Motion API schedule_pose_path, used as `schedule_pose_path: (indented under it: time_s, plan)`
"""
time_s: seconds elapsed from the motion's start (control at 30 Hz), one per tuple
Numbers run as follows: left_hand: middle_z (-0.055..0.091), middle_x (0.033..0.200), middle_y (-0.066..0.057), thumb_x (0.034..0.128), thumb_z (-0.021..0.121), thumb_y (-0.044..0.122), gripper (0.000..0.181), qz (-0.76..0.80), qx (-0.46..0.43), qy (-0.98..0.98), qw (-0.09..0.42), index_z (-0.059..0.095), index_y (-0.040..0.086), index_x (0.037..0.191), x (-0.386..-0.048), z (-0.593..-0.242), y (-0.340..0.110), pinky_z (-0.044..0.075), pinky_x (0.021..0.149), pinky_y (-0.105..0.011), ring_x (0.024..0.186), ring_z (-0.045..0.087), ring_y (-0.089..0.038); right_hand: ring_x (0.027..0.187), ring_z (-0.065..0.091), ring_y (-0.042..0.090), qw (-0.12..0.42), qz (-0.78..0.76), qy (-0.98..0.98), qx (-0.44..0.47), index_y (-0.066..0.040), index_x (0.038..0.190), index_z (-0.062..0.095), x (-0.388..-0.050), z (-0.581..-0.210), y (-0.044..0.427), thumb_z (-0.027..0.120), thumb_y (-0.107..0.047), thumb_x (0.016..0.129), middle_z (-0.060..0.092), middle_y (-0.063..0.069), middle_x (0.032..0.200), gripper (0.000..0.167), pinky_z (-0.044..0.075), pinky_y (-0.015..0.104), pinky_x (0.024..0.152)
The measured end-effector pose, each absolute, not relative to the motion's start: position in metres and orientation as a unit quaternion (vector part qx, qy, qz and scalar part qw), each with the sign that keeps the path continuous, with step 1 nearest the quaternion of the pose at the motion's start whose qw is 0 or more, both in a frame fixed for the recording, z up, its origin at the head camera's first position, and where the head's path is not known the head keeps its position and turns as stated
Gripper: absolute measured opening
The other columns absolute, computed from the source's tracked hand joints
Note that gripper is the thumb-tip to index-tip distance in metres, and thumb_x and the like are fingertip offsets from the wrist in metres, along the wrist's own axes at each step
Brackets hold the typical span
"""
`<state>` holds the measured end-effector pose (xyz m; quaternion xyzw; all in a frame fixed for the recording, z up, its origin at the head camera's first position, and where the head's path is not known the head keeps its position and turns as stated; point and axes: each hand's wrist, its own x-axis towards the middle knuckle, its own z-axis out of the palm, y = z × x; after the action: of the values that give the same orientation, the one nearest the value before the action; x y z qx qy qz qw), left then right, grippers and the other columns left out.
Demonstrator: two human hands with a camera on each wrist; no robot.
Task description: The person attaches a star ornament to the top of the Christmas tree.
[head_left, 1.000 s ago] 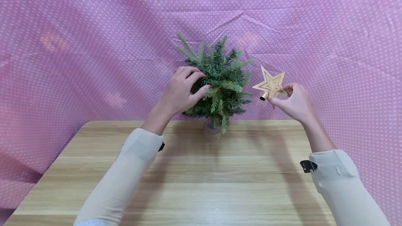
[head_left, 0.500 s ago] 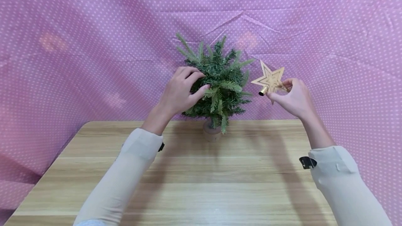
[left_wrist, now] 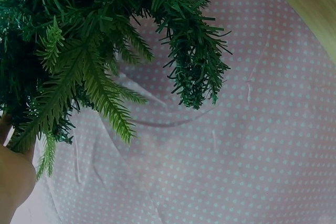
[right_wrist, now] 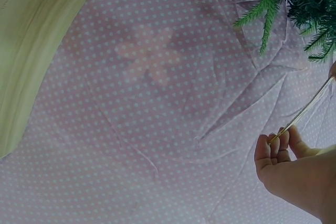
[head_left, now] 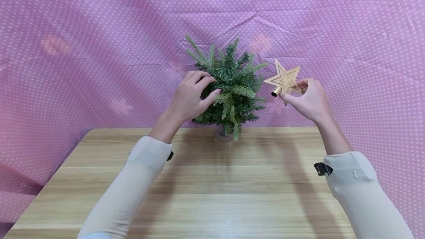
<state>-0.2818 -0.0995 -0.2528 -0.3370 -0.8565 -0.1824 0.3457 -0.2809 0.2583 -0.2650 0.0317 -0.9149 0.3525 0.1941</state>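
A small artificial Christmas tree [head_left: 232,84] stands upright at the back of the table, its round base [head_left: 224,139] partly under the branches. At its left side my left hand [head_left: 190,93] holds it, with the curled fingertips sunk among the needles and hidden there. To the right of the branches, apart from them, my right hand [head_left: 308,97] pinches a gold star tree topper [head_left: 284,78] between thumb and fingers. The topper's hollow tube points down and left. Edge-on in the right wrist view, the star [right_wrist: 310,103] is a thin gold line; the left wrist view shows drooping branches [left_wrist: 194,61].
The wooden table [head_left: 212,191] reaches back to a pink polka-dot cloth [head_left: 139,47], which hangs close behind the tree. Black straps sit at both wrists, such as the right strap [head_left: 322,169].
My right hand has risen a little and shifted slightly left with the star topper, bringing it nearer the tree. My left hand and the tree stay practically in place.
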Motion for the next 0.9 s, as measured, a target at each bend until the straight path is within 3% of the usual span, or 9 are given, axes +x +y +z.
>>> schedule_pose_path:
  time_s: [0.9]
  plan:
    - [0.063, 0.127, -0.014, 0.1013, 0.061, 0.037, 0.037, -0.176, -0.333, -0.861, 0.343, 0.071, 0.006, 0.120, -0.282, -0.252, -0.100, 0.043, 0.107, -0.046, 0.124, 0.052, -0.032, 0.115, 0.047, 0.037, 0.193, 0.362, -0.912, 0.027, 0.004, 0.133, 0.050, -0.279, -0.246, 0.241, 0.074, -0.061, 0.083, 0.049, 0.023, 0.128, 0.085, 0.042, 0.053, 0.092]
